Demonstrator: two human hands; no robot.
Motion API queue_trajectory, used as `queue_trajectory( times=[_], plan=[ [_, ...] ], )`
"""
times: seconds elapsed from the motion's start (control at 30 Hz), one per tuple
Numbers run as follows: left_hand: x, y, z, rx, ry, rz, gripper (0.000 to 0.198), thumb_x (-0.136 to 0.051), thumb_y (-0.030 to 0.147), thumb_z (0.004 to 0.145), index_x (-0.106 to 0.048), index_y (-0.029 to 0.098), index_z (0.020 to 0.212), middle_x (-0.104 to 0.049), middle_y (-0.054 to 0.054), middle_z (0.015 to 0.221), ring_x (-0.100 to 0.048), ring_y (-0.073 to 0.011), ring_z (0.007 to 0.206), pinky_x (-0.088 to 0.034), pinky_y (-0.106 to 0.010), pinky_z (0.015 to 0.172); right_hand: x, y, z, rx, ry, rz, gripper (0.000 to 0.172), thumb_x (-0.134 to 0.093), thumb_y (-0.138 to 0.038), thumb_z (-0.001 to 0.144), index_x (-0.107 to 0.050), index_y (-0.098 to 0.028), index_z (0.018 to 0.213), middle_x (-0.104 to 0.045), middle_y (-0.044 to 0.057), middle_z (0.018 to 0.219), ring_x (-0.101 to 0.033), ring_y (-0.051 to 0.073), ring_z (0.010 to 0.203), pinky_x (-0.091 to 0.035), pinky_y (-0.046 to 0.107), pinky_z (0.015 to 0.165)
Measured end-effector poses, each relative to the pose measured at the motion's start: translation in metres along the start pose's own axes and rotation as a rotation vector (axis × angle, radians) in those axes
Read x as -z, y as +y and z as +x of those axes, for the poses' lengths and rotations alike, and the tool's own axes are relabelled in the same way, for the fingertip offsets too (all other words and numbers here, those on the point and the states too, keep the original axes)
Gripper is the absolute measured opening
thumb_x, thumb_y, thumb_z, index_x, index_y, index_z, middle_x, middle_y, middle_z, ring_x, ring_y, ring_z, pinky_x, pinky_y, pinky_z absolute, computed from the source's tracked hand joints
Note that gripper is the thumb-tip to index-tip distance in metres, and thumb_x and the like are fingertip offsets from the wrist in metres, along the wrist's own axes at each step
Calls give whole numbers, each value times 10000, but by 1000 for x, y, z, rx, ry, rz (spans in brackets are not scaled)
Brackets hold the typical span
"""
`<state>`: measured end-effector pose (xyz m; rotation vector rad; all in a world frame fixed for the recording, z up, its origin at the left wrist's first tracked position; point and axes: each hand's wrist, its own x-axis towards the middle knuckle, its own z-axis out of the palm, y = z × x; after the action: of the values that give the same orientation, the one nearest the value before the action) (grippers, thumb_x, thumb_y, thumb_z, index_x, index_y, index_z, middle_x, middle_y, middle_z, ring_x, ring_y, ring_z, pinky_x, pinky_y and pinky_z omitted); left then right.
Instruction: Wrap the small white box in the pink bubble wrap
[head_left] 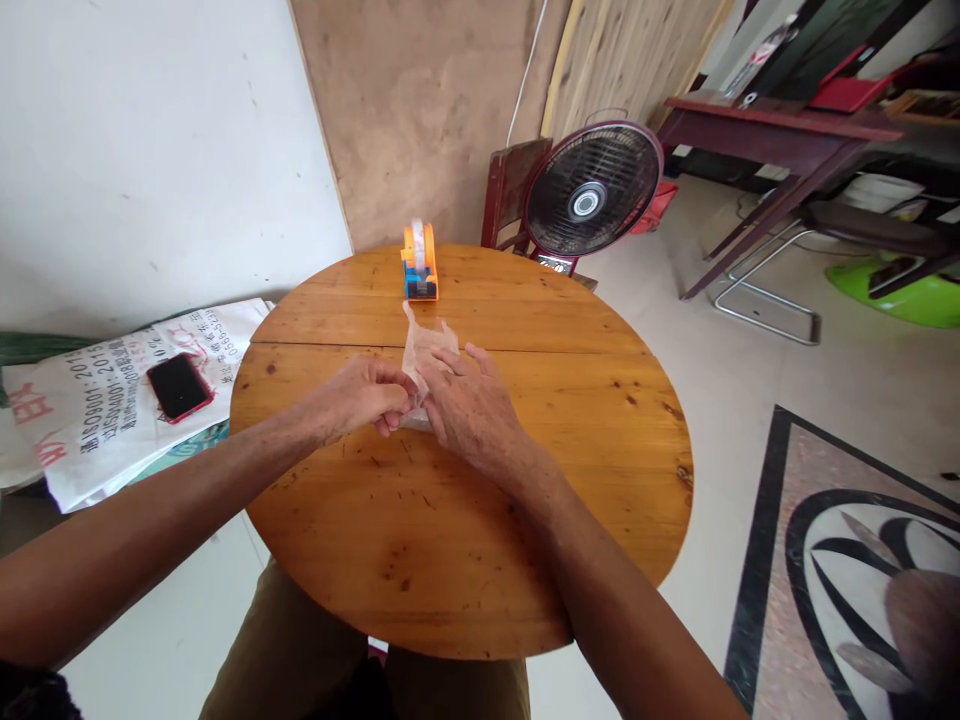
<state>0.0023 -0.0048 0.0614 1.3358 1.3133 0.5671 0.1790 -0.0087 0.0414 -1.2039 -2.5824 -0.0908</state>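
Observation:
A thin, whitish, see-through plastic bag [429, 345] lies crumpled on the round wooden table [450, 560]. At its left edge my left hand [373, 393] is closed, thumb and fingers pinching the plastic. My right hand [469, 400] rests over the bag's right side with its fingers stretched out and partly spread. Both hands cover much of the bag, so I cannot tell whether anything is inside it. Beyond the bag, near the table's far edge, stands an orange and blue tape dispenser [420, 275] with a roll of clear tape.
To the left, a phone [180, 387] lies on white printed sacks [97, 400]. A fan [589, 200] stands behind the table by a wooden chair [499, 195]. Farther right are a dark red table [765, 125] and a metal-legged stool [780, 315].

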Motion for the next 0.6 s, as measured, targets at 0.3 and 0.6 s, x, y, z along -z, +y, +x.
queue_trajectory(
  times=[0.3, 0.6],
  plan=[
    [-6, -23, 10, -494, 226, 631, 144, -604, 296, 794, -704, 195, 768, -628, -18, 754, -575, -155, 693, -467, -279, 661, -7, 12, -6, -66, -18, 90, 270, -540, -195, 909, -625, -115, 1153, -667, 190, 1286, -519, 300, 1325, -306, 486, 1109],
    [-12, -35, 20, -784, 291, 704, 40, -604, 156, 789, -612, 195, 790, -674, -72, 1084, -644, -216, 1024, -518, -346, 918, -2, 29, -13, -253, -31, 123, 319, -391, -276, 1014, -631, -155, 1185, -700, 147, 1245, -570, 278, 1261, -368, 457, 1040]
  ],
)
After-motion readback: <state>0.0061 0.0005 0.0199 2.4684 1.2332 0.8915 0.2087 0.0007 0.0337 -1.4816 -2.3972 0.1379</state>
